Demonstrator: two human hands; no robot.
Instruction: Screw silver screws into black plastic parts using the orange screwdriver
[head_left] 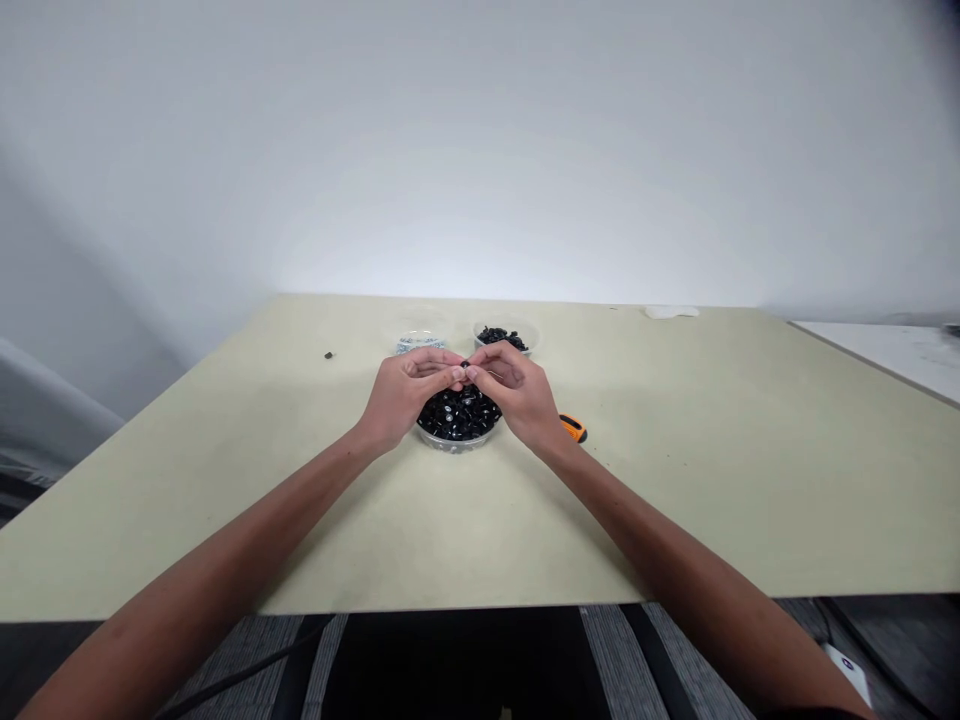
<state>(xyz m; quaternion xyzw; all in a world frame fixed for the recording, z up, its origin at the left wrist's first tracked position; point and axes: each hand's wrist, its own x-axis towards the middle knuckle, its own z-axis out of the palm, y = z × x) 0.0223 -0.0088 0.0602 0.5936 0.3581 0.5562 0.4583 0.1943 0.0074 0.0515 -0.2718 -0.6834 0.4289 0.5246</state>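
Above a clear round tub (456, 446) full of glossy black pieces (459, 415), my two hands meet fingertip to fingertip. A small round black piece (465, 365) is pinched between them. My left hand (411, 390) grips it from the left with thumb and forefinger. From the other side my right hand (517, 385) closes on the same piece, thumb and forefinger together. The fingers cover part of it, so its exact kind is unclear.
Behind my hands stand a clear tub with small blue-and-white pieces (420, 342) and another with black pieces (502, 338). An orange-and-black tool (574, 428) lies beside my right wrist. A dark bit (328, 355) sits at left; a white object (671, 312) lies at the back.
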